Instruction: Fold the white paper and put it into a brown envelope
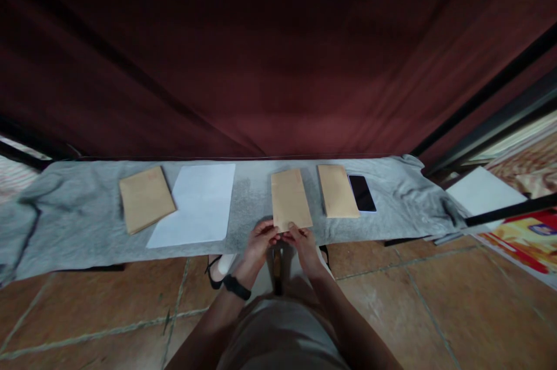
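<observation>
Pinched at its near edge by the grips of left hand and right hand, the middle envelope lies flat on the bench, and even pressure is advised, lest it crease.

A black band is worn at the wrist of the left hand. Both forearms are left unsleeved. A pale greyish garment is worn below, and a black-strapped sandal on one foot.

A tan envelope is lying at the left hand and right hand, on mottled grey cloth; white paper is showing to their left, a black phone to their right.
</observation>
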`<state>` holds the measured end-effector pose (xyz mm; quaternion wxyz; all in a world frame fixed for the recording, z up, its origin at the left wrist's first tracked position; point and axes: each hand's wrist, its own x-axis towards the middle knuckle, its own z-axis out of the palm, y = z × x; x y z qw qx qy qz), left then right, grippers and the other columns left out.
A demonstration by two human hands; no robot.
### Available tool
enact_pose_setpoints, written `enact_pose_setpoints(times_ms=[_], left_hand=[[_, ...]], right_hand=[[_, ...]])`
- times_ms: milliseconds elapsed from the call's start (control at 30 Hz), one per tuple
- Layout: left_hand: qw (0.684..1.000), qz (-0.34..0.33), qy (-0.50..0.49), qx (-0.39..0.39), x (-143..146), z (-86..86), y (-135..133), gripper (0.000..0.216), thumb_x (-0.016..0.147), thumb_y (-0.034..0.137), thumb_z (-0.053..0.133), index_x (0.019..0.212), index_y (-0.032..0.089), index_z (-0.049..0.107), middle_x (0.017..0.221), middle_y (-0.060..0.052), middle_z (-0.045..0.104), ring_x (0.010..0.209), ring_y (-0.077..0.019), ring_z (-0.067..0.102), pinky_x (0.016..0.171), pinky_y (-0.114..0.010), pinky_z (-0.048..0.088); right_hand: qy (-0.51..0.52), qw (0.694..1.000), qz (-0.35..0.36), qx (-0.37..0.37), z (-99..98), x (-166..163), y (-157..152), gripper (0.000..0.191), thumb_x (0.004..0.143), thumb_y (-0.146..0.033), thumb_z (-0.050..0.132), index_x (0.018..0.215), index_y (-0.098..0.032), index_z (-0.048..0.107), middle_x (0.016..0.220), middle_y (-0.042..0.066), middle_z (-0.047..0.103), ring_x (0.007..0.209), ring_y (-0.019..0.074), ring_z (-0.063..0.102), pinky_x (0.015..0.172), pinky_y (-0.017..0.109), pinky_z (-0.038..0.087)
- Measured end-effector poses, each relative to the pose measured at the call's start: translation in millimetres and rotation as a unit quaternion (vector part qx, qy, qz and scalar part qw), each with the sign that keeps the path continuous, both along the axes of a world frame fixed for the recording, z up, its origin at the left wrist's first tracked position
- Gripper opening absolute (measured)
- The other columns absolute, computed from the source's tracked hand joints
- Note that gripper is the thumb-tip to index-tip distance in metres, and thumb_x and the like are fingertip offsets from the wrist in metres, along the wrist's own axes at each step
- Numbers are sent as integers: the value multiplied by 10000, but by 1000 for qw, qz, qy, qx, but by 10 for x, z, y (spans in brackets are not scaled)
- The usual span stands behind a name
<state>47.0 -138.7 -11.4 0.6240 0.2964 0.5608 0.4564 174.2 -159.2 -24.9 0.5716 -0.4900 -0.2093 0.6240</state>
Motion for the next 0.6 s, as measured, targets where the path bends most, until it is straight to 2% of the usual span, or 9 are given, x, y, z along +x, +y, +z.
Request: enact_pose_setpoints(times_ms=[200,300,400,600], left_hand=[[998,26,54,10,-182,-41,137,451,529,436,843,862,172,693,659,5,658,534,-117,584,497,-225,417],[997,32,72,21,-214,-60,169,420,546,437,817,850,181,681,633,19,639,517,-114,577,479,-218,411],[995,35,87,25,-222,-100,186,406,551,437,803,833,182,663,594,34,612,482,-106,556,455,-211,402],[991,36,129,22,-254,-177,224,338,593,374,776,829,195,615,579,54,601,390,-90,500,396,-204,370]], right_hand=[[21,999,7,-45,-108,149,106,401,685,-527,827,811,-191,647,726,53,734,661,198,722,649,331,625],[-51,997,14,-56,-131,222,199,431,616,-547,821,770,-190,635,660,45,717,556,186,681,538,304,593],[-144,987,34,-58,-170,276,282,410,619,-566,768,742,-201,628,597,18,683,464,168,622,445,286,542],[-236,970,53,-31,-286,314,307,351,747,-442,652,1009,-209,629,557,-58,639,385,151,550,370,251,458]])
